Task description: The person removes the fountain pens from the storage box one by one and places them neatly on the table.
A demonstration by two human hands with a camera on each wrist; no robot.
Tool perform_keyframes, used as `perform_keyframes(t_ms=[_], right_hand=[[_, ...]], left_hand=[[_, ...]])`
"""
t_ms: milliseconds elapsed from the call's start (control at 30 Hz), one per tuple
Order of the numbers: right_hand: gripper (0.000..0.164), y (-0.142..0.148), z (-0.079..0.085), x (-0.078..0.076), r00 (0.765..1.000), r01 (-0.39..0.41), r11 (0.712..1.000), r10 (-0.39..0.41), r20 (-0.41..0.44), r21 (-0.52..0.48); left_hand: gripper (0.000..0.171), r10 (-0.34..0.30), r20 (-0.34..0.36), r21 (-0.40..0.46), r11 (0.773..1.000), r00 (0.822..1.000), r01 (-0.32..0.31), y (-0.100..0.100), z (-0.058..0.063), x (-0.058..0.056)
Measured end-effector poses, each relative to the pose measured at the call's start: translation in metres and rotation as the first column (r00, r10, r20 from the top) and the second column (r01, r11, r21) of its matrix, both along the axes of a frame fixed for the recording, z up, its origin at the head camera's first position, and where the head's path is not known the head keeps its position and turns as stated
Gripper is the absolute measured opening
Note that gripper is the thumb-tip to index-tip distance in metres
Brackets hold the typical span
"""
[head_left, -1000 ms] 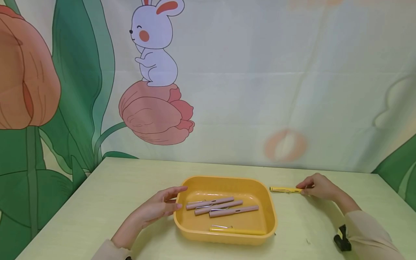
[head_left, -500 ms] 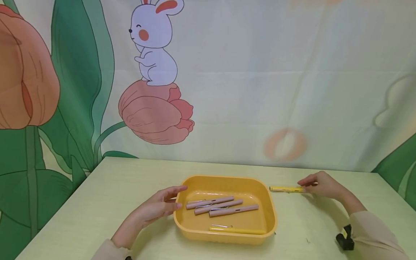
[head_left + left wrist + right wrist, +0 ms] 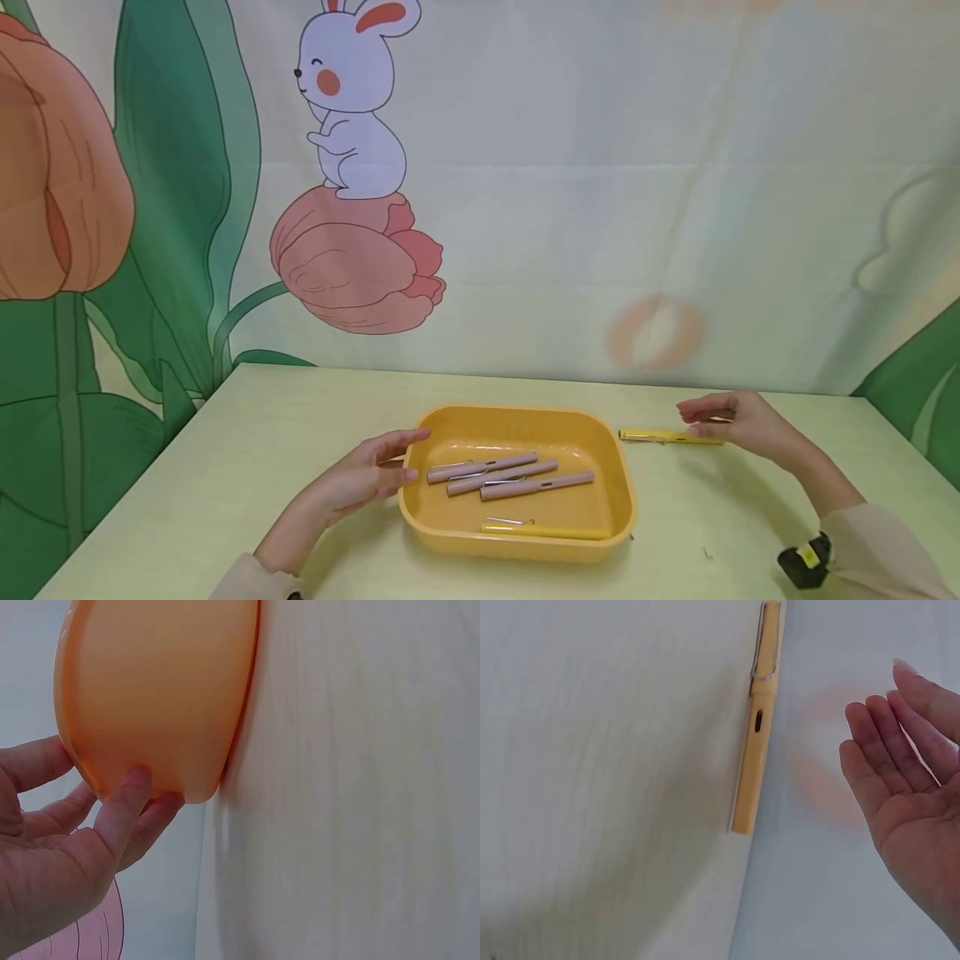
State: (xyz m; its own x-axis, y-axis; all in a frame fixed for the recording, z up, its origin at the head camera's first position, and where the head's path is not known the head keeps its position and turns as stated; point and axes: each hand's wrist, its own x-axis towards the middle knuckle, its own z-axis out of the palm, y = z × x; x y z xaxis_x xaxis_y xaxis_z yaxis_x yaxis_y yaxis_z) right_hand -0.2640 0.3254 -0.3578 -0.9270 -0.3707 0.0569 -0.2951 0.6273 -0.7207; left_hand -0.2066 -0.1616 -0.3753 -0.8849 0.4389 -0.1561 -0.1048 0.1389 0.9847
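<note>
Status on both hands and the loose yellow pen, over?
Left hand holds left end of tray. Right hand above yellow pen, gripping nothing. Pen on table, right of tray; tray wall between it and pens inside.

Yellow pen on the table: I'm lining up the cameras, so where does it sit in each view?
Head: the yellow pen lies just right of the tray, by the right hand.
Left wrist: not in it.
Right wrist: upper half, just right of centre, clip end at the top, with the hand further right, apart from it.
Shared landmark: the pale table, in all three.
</note>
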Motion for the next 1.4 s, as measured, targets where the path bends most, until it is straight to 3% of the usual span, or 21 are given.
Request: perform_keyframes(t_ms=[367,667,1200,1400], right_hand=[[0.047,-0.024,0.017,0.023,0.999,0.0,0.986,0.007,0.042,-0.167],[0.046,-0.049,0.022,0.039,0.992,-0.121,0.955,0.126,0.004,-0.271],[0.051,-0.085,0.021,0.05,0.973,-0.189,0.93,0.221,0.068,-0.314],[0.053,-0.101,0.017,0.05,0.956,-0.252,0.912,0.287,0.065,-0.324]], left_hand=[[0.055,0.011,0.002,-0.007,1.0,1.0,-0.011,0.001,0.002,0.001],[0.056,0.005,-0.004,-0.007,1.0,1.0,-0.005,0.001,0.002,0.001],[0.056,0.012,0.001,-0.016,1.0,1.0,-0.012,0.002,0.003,0.001],[0.056,0.017,0.002,-0.021,1.0,1.0,-0.017,0.003,0.003,0.001]])
